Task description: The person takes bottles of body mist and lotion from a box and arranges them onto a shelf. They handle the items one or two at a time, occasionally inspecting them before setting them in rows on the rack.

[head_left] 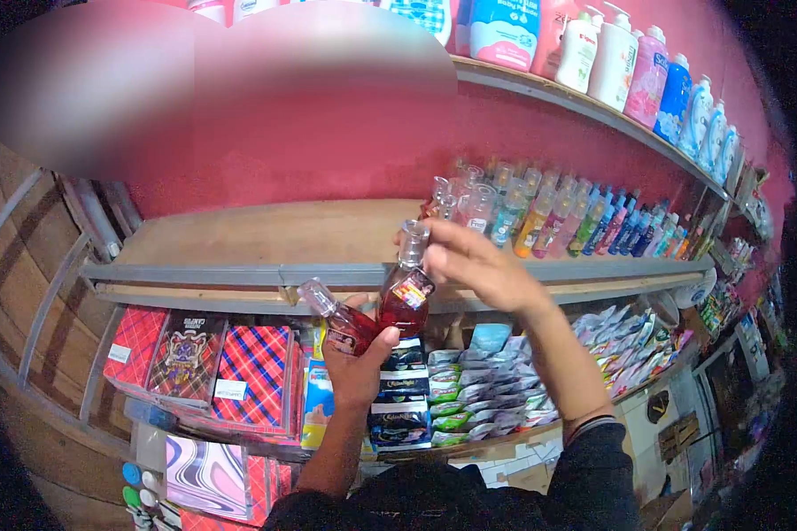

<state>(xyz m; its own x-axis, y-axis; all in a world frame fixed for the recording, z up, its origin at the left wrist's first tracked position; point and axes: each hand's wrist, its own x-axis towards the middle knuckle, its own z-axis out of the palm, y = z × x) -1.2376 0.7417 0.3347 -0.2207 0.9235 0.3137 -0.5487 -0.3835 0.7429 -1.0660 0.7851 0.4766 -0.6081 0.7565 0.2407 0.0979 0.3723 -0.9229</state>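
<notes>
My left hand (356, 372) is closed around a red perfume bottle (344, 329) with a clear cap, tilted to the left. A second red perfume bottle (405, 299), with a coloured sticker, stands nearly upright beside it; its base is at my left thumb. My right hand (478, 265) grips the clear cap of this second bottle between its fingers. Both bottles are in front of the shelf's front edge. Just behind my right hand, more bottles with clear caps (476, 203) stand on the wooden shelf (266, 230).
Rows of colourful spray bottles (558, 217) line the right of the shelf. An upper shelf (593, 93) carries pump bottles (613, 66). Below are plaid notebooks (255, 367), black packets (403, 416) and several rows of sachets (514, 380). A metal rail (195, 276) edges the shelf.
</notes>
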